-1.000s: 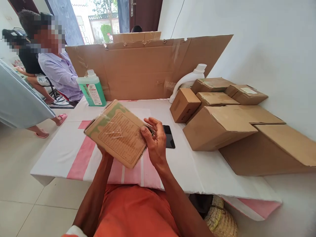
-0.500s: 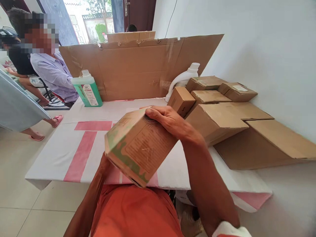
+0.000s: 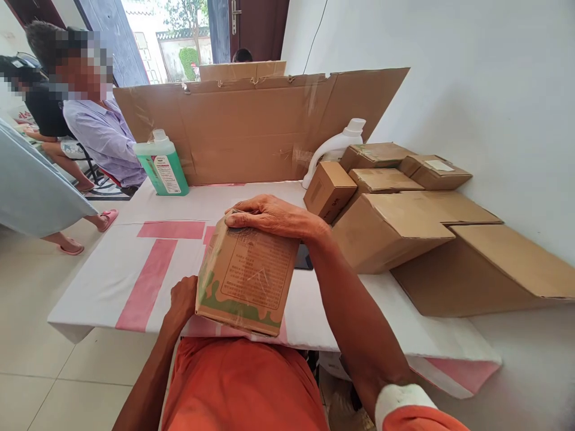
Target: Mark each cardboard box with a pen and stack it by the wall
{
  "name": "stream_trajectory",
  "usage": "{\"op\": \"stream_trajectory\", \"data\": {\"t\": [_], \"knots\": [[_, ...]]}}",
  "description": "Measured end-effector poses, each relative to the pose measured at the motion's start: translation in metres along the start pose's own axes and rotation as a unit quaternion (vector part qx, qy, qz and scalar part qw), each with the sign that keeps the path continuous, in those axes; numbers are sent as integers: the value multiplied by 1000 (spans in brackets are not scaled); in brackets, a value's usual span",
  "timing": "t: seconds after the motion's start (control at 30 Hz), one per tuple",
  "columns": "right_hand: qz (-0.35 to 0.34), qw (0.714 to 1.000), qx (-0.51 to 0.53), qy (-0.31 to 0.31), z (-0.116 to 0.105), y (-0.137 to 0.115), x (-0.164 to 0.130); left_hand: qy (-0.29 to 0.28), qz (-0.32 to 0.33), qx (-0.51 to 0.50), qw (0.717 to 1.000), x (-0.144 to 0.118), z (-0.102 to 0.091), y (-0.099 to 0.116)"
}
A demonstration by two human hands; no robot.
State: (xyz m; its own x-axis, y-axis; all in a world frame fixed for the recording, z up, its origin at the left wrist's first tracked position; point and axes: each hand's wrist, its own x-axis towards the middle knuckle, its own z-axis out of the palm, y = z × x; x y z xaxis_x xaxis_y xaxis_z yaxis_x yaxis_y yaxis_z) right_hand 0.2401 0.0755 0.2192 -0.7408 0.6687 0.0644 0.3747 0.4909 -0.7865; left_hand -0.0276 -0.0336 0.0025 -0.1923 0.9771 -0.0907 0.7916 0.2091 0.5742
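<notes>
Your right hand [image 3: 276, 216] is clasped over the upper edge of a brown cardboard box with green splash-shaped printing [image 3: 251, 281], thumb on the printed face; your left hand [image 3: 183, 297] is curled at the box's lower left edge, its fingers partly hidden, so you cannot tell whether it grips; the box is tilted in front of you, at the near side of a table covered in white-and-pink cloth [image 3: 105, 257], though whether its underside touches the cloth cannot be told; a flat black device [image 3: 304, 258] lies partly hidden between the box and your right forearm; to the right sits a group of plain brown cardboard boxes [image 3: 399, 224]; a clear plastic bottle of green liquid [image 3: 164, 170] stands at the far left, before an upright brown cardboard panel [image 3: 251, 131].
</notes>
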Motion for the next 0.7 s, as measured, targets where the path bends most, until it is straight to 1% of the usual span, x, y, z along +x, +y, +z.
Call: {"op": "stream_trajectory", "data": {"t": [0.1,0.17,0.2,0.23,0.27,0.3,0.33,0.37,0.4,0.47,0.57,0.6,0.63,0.7], "knots": [[-17,1000,-14,15,8,-5,6,30,-25,-35,999,-1,-33,7],[-34,999,-25,17,12,-8,10,66,-13,-91,994,-5,-58,23],[-40,999,-30,16,14,-10,12,84,8,-129,988,-8,-70,35],[-46,998,-33,12,15,-12,13,101,54,-199,973,-13,-80,49],[-51,998,-36,7,16,-13,14,103,114,-246,957,-17,-87,64],[-57,998,-38,2,17,-15,14,84,174,-268,944,-22,-92,80],[-63,997,-39,1,18,-16,12,51,222,-281,932,-26,-94,94],[-67,997,-41,7,18,-17,10,26,252,-287,924,-29,-95,107],[-68,996,-44,25,20,-18,7,3,272,-291,917,-31,-94,116],[-59,992,-50,97,24,-18,-3,-18,278,-307,910,-32,-89,126],[-10,967,-49,251,40,-16,-23,-8,261,-328,908,-32,-83,123],[12,956,-46,291,47,-16,-28,0,254,-329,910,-32,-82,121],[34,945,-46,322,56,-16,-33,9,248,-328,911,-32,-81,119],[70,928,-55,363,73,-16,-37,22,241,-327,913,-36,-80,118]]}}
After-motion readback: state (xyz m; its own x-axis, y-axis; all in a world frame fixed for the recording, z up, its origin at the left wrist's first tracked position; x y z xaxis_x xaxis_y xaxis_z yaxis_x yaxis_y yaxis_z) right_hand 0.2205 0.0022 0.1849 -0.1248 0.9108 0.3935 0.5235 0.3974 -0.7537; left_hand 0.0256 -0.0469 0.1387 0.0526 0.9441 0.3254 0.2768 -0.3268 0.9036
